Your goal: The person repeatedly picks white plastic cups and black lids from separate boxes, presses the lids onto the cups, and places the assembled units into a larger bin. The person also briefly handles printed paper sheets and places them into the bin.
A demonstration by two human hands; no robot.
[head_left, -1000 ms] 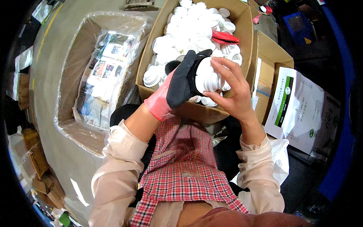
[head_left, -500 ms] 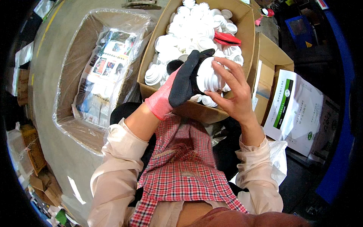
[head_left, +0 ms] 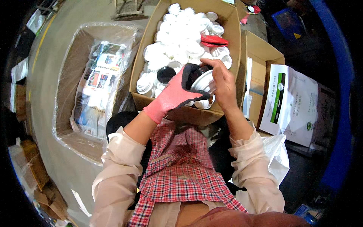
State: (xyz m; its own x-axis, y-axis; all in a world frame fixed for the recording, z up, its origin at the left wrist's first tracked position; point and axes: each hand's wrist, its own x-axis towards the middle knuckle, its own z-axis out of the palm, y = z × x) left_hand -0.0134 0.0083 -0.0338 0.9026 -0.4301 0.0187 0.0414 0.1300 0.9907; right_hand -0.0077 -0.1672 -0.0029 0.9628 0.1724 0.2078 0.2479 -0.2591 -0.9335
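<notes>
White plastic lids [head_left: 172,43], many of them nested in stacks, fill a cardboard box [head_left: 141,97] in front of me. Over its near edge I hold a short, tilted stack of white lids [head_left: 204,81] between both hands. My left hand [head_left: 177,89], in a pink glove with a black palm, is closed around the left side of the stack. Bare, my right hand [head_left: 224,80] grips the right side, its fingers reaching over the far side. Some fingertips are hidden behind the stack. A round black lid [head_left: 165,75] lies among the white ones, just beyond my left hand.
To the left stands a plastic-lined box [head_left: 62,109] with printed paper [head_left: 99,81] inside. A red thing [head_left: 214,41] lies on the lids. On the right are another open carton [head_left: 261,81], a white printed box [head_left: 289,104] and a white plastic bag [head_left: 278,153].
The stack has turned from facing me to tilted between my hands. My right fingers, earlier spread over its face, now wrap its right and far side. The view has shifted slightly.
</notes>
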